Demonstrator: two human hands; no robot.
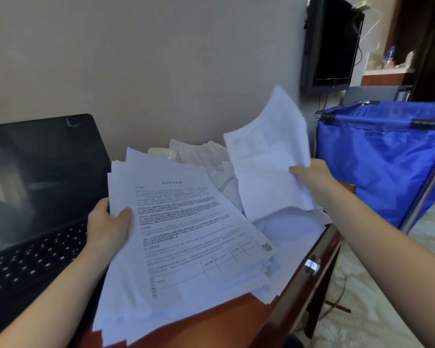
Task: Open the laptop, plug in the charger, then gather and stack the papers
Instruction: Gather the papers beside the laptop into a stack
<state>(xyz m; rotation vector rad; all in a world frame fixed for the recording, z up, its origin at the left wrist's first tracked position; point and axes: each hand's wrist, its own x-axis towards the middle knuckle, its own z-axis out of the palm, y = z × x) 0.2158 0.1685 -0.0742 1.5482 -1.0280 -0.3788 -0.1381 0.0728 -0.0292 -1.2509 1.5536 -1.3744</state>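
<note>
At the desk's left end the laptop (pixel 35 184) stands open, screen dark; I cannot see a charger lead from here. Just right of its keyboard, my left hand (pixel 108 224) grips the left edge of the main stack of papers (pixel 186 234), thumb on top and fingers beneath. The stack tilts toward me, its long axis running from the desk's near edge back toward the wall, its sheets fanned and uneven.

Behind it, near the wall, lie a small white object (pixel 162 153) and some loose printed sheets (pixel 211 156), not gathered yet.

Further right, my right hand (pixel 312 177) pinches a thin sheaf (pixel 269 156) by its right edge. It stands almost upright, above and to the right of the stack, over the desk's right end, clear of the stack. I judge the next move is to swing it left and down onto the stack, turning it flat to match; nothing stands between them.

Past the desk (pixel 236 315) edge, a blue fabric cart (pixel 387 159) sits close beside my right forearm.
</note>
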